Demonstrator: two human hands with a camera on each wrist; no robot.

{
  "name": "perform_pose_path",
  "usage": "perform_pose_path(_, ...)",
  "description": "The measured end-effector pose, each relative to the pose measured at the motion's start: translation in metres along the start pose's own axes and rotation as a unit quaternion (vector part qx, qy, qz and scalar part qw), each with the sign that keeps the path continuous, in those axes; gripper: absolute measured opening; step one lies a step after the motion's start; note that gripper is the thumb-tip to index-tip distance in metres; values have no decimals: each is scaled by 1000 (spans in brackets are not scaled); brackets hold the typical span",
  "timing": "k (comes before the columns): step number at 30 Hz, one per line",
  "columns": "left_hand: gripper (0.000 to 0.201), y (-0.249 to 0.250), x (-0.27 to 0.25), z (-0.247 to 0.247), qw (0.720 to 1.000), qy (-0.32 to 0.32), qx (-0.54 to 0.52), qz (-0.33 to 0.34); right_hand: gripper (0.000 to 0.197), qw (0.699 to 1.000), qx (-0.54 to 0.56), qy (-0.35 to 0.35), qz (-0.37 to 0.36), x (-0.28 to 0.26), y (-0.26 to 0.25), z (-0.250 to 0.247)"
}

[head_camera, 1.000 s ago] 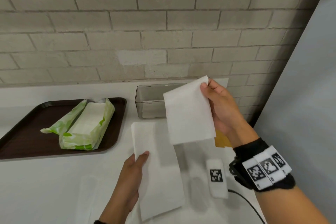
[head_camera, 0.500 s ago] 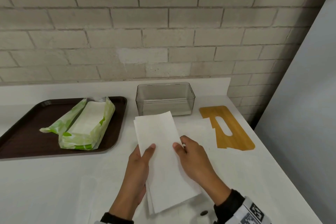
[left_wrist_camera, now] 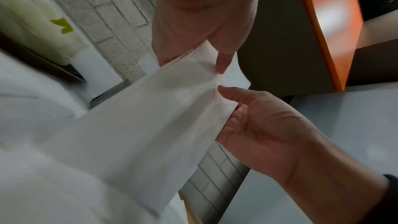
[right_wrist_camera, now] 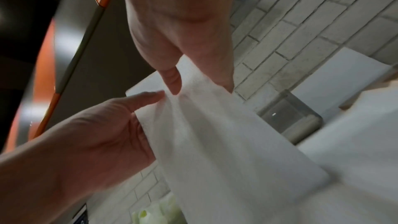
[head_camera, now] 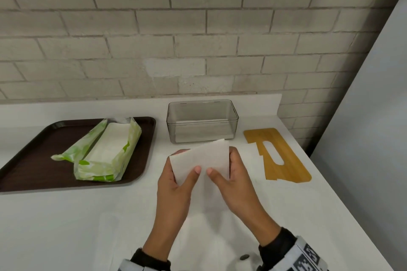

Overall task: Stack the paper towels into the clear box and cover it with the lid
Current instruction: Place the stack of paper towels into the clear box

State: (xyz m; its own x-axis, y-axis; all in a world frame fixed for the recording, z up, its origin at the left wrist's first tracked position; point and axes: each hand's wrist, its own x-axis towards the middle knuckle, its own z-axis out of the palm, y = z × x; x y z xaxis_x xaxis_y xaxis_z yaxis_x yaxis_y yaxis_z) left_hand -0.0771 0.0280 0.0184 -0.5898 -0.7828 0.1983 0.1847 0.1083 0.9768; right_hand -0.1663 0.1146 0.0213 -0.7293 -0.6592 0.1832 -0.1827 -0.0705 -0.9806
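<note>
Both hands hold a thin stack of white paper towels (head_camera: 201, 158) just in front of the empty clear box (head_camera: 202, 121). My left hand (head_camera: 187, 164) pinches the stack's left side, thumb on top, fingers behind. My right hand (head_camera: 221, 161) pinches the right side the same way. In the left wrist view the left hand (left_wrist_camera: 215, 60) and the right hand (left_wrist_camera: 228, 105) grip the towels (left_wrist_camera: 150, 117), which droop toward the counter. The right wrist view shows the right hand (right_wrist_camera: 202, 84) gripping the towels (right_wrist_camera: 215, 134). The wooden lid (head_camera: 277, 154) lies flat, right of the box.
A dark brown tray (head_camera: 33, 160) at the left carries an opened green-and-white towel package (head_camera: 108, 156). A brick wall stands behind the white counter (head_camera: 66, 226). The counter's right edge runs diagonally past the lid, beside a grey panel (head_camera: 363, 138).
A second ago my right hand held one towel in the air, then laid it on the pile. Both hands have since picked the pile up off the counter toward the box.
</note>
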Motion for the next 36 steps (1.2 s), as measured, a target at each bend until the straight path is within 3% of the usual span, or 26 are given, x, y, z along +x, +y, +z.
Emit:
perform_pose_path(5,24,-2,3,0,998,16,-57,-31,43,994,-81,-18,70,-3,14,-2)
perform_pose_path(10,31,4,15,-26,981,69,-175,-49,35,962,-173,-145,153,-7,22,-30)
perform_pose_path(12,26,3,18,-44,985,74,-153,-42,26,972,-133,-114,153,-7,20,-48)
perform_pose_path(16,28,-8,11,-60,997,20,-29,-76,14,992,14,5,129,-5,11,-68)
perform_pose_path(19,32,-13,1,-53,996,10,-1,-91,18,992,57,52,97,-8,11,-62)
perform_pose_path(24,35,-25,-8,-41,993,38,1,-115,20,990,65,81,97,-15,21,-53)
perform_pose_path(29,40,-44,-10,-41,987,63,42,-143,33,987,14,58,152,-20,38,-50)
perform_pose_path(36,33,-43,-12,-38,988,66,46,-134,27,985,-27,77,154,-24,42,-51)
